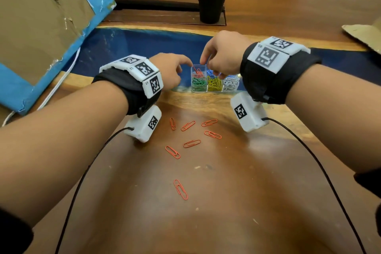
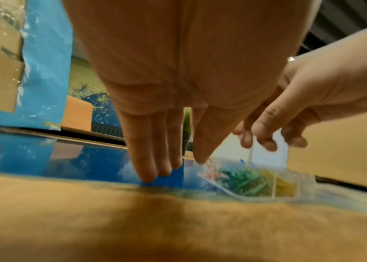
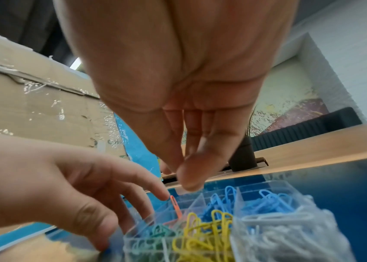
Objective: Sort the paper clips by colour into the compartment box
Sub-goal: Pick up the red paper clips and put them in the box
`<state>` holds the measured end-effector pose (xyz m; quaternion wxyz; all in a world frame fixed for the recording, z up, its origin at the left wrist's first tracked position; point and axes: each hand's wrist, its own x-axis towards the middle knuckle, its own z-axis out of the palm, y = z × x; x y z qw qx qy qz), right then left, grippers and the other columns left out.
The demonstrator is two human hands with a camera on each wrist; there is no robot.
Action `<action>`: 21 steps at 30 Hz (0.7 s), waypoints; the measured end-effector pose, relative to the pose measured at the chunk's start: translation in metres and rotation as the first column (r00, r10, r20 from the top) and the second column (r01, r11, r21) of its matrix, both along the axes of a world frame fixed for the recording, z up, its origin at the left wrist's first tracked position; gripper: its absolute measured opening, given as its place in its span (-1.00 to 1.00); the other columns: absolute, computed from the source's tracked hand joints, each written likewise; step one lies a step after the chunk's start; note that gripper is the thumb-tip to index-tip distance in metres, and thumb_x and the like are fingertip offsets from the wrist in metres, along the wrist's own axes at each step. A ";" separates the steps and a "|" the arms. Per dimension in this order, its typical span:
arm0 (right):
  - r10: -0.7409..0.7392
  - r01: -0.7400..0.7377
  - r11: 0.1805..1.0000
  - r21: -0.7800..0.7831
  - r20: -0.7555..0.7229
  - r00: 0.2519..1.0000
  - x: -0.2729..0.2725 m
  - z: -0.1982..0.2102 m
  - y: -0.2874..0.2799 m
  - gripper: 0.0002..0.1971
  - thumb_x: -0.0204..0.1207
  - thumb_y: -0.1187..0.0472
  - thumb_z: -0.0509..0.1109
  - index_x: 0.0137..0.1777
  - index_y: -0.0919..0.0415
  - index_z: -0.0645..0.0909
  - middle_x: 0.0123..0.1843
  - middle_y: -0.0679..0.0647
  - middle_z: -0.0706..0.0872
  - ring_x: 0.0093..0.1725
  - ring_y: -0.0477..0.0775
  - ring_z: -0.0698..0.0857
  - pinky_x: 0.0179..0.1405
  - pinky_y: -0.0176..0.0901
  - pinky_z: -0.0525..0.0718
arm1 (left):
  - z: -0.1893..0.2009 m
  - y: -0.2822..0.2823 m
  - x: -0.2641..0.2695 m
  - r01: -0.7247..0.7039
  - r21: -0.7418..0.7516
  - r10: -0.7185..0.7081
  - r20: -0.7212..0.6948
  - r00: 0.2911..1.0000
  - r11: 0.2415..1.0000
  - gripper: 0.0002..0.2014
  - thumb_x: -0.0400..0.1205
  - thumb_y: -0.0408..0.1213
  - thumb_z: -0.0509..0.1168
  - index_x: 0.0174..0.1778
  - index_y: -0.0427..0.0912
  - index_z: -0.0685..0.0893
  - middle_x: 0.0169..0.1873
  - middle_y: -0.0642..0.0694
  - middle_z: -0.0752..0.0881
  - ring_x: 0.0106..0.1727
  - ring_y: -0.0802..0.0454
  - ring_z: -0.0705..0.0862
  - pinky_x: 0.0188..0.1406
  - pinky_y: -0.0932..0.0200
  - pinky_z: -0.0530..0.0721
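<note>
A clear compartment box [image 1: 215, 90] sits on the blue strip of the table, holding green [image 1: 198, 83], yellow [image 1: 214, 84], white [image 1: 231, 83] and blue clips [image 3: 219, 202]. One red clip [image 3: 175, 206] stands on end in the rear-left compartment. My left hand [image 1: 183, 64] is at the box's left side, fingers straight, index tip just above that clip. My right hand [image 1: 207, 64] hovers over the box with thumb and fingertips [image 3: 188, 179] hanging down close together; I see nothing between them. Several red clips [image 1: 191, 143] lie loose on the wood nearer me.
A black-potted plant [image 1: 210, 6] stands behind the box. Taped cardboard with blue edging [image 1: 41, 27] leans at the left, and a cardboard scrap [image 1: 362, 35] lies at the far right. Black cables [image 1: 82, 181] trail from both wrist cameras.
</note>
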<state>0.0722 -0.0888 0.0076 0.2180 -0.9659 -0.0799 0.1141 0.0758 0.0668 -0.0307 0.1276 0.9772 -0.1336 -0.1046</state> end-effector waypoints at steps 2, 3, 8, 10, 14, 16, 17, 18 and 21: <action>0.042 -0.041 0.997 -0.067 0.000 0.999 -0.009 0.000 0.000 -0.74 0.56 0.38 0.25 0.00 0.07 0.72 -0.28 0.03 0.72 -0.42 0.00 0.66 -0.27 -0.18 0.71 | -0.001 -0.001 -0.004 0.043 0.062 -0.044 -0.001 0.999 0.997 -0.39 0.59 -0.43 0.13 0.53 0.18 0.34 0.30 0.00 0.65 0.30 -0.03 0.63 0.24 0.01 0.63; 0.059 -0.059 0.994 -0.094 -0.002 0.998 -0.013 0.000 0.000 -0.74 0.55 0.38 0.25 0.00 0.06 0.71 -0.32 -0.01 0.69 -0.41 0.01 0.65 -0.32 -0.22 0.68 | -0.002 -0.002 -0.005 0.057 0.082 -0.058 0.004 0.998 0.995 -0.37 0.59 -0.44 0.12 0.55 0.19 0.31 0.31 -0.01 0.65 0.29 -0.05 0.63 0.25 -0.01 0.64; 0.085 -0.083 0.988 -0.132 0.016 0.996 -0.024 -0.003 -0.005 -0.71 0.54 0.37 0.25 0.09 0.05 0.71 -0.35 -0.12 0.57 -0.40 -0.03 0.61 -0.35 -0.23 0.65 | -0.004 -0.006 -0.006 0.038 0.087 -0.042 0.047 0.998 0.995 -0.32 0.58 -0.42 0.14 0.62 0.07 0.15 0.26 -0.05 0.67 0.22 -0.13 0.65 0.23 -0.07 0.64; 0.097 -0.092 0.985 -0.145 0.030 0.995 -0.026 -0.004 -0.008 -0.72 0.55 0.34 0.26 0.13 0.05 0.70 -0.34 -0.15 0.53 -0.39 -0.10 0.54 -0.37 -0.26 0.57 | -0.004 -0.007 -0.005 0.049 0.121 -0.056 0.053 0.997 0.991 -0.32 0.58 -0.42 0.14 0.63 0.06 0.16 0.26 -0.06 0.68 0.26 -0.14 0.63 0.24 -0.05 0.63; 0.123 -0.114 0.978 -0.174 0.040 0.992 -0.032 -0.006 -0.012 -0.74 0.55 0.33 0.27 0.06 0.00 0.69 -0.23 -0.06 0.50 -0.15 0.03 0.59 -0.13 -0.21 0.54 | -0.006 -0.009 -0.002 0.070 0.180 -0.080 0.047 0.996 0.981 -0.30 0.55 -0.42 0.13 0.61 0.14 0.18 0.21 -0.10 0.72 0.23 -0.14 0.66 0.19 -0.02 0.67; 0.140 -0.135 0.975 -0.178 0.017 0.990 -0.036 -0.009 -0.013 -0.76 0.53 0.33 0.29 0.02 -0.02 0.69 -0.22 -0.05 0.50 -0.13 0.05 0.60 -0.11 -0.19 0.56 | -0.007 -0.008 -0.001 0.082 0.177 -0.089 0.033 0.996 0.981 -0.28 0.55 -0.42 0.13 0.61 0.20 0.16 0.23 -0.10 0.71 0.20 -0.13 0.68 0.15 -0.02 0.67; 0.152 -0.148 0.972 -0.180 0.004 0.988 -0.038 -0.010 -0.014 -0.77 0.53 0.32 0.30 0.01 -0.02 0.69 -0.23 -0.06 0.50 -0.13 0.05 0.60 -0.11 -0.18 0.59 | -0.007 -0.007 -0.002 0.087 0.179 -0.093 0.027 0.995 0.980 -0.29 0.55 -0.42 0.13 0.61 0.21 0.19 0.27 -0.09 0.68 0.22 -0.12 0.67 0.18 -0.01 0.67; 0.163 -0.161 0.969 -0.185 -0.009 0.987 -0.040 -0.012 -0.014 -0.78 0.52 0.31 0.32 0.00 -0.02 0.69 -0.22 -0.07 0.50 -0.12 0.05 0.61 -0.10 -0.17 0.60 | -0.007 -0.006 -0.002 0.092 0.182 -0.098 0.025 0.995 0.979 -0.30 0.55 -0.42 0.13 0.60 0.20 0.22 0.32 -0.08 0.66 0.26 -0.12 0.64 0.22 -0.01 0.65; 0.190 -0.195 0.957 -0.214 -0.042 0.981 -0.045 -0.017 -0.013 -0.80 0.51 0.27 0.34 0.03 -0.05 0.68 -0.16 -0.04 0.52 -0.08 0.03 0.61 -0.02 -0.15 0.62 | -0.007 -0.006 -0.004 0.098 0.188 -0.105 0.027 0.994 0.977 -0.32 0.56 -0.42 0.14 0.60 0.15 0.23 0.33 -0.09 0.64 0.27 -0.12 0.63 0.24 -0.01 0.63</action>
